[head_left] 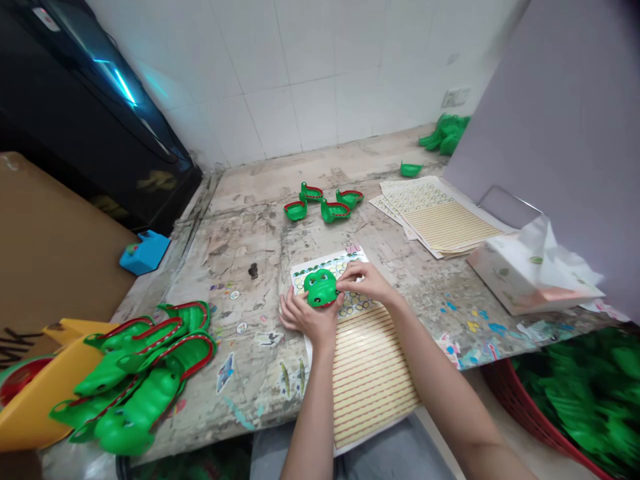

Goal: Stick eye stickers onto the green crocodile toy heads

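Observation:
A green crocodile head piece with eyes and nostrils faces up over a sticker sheet. My left hand is wrapped round its lower left side. The fingertips of my right hand are pinched together at the piece's right edge; whatever they hold is too small to make out. Beneath both hands, the sheet has rows of round stickers at its top and yellow strips with red lines below, and it reaches over the table's front edge.
Four green jaw pieces lie mid-table. More pieces are heaped at the left beside a yellow container. At the right are stacked sheets, a tissue box and a red basket of green parts.

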Action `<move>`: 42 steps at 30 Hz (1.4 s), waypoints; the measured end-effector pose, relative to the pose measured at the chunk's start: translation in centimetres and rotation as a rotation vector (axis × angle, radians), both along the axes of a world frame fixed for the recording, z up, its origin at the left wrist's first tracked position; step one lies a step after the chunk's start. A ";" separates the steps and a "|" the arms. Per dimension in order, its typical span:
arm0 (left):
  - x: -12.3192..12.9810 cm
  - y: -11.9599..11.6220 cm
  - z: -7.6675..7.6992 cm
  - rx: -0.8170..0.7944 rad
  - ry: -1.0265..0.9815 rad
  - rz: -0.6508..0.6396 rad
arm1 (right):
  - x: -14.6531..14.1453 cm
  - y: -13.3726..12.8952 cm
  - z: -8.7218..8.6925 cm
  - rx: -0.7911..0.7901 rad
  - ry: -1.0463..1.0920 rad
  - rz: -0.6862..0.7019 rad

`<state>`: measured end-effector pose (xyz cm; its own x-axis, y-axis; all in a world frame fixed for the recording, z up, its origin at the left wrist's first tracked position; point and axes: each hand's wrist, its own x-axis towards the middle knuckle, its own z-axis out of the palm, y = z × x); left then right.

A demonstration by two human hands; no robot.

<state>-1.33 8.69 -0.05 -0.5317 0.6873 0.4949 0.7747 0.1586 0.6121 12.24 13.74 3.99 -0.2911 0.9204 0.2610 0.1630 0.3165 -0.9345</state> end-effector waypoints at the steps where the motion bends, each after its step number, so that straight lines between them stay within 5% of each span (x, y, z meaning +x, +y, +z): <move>1: 0.0 0.0 0.0 0.016 -0.003 0.026 | -0.4 -0.1 0.0 -0.033 0.016 -0.011; 19: 0.0 -0.2 0.4 0.041 0.041 0.042 | -1.1 -2.7 1.2 -0.181 -0.019 -0.193; 27: -0.1 -0.1 0.3 0.034 0.054 0.026 | -1.2 -3.1 1.7 0.020 -0.322 -0.332; 34: 0.1 0.0 0.5 -0.012 0.049 0.031 | -0.2 -2.5 1.5 0.116 -0.410 -0.153; 39: 0.1 0.0 0.6 -0.008 0.058 0.030 | 0.8 -1.6 1.2 -0.043 -0.177 -0.212; 42: 0.0 0.0 0.3 0.005 0.057 0.022 | 0.5 -1.4 1.0 -0.088 -0.100 -0.077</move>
<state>-1.31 8.72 0.29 -0.5175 0.6731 0.5284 0.8048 0.1732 0.5677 12.69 12.34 4.99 -0.2393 0.9591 0.1513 0.2775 0.2169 -0.9359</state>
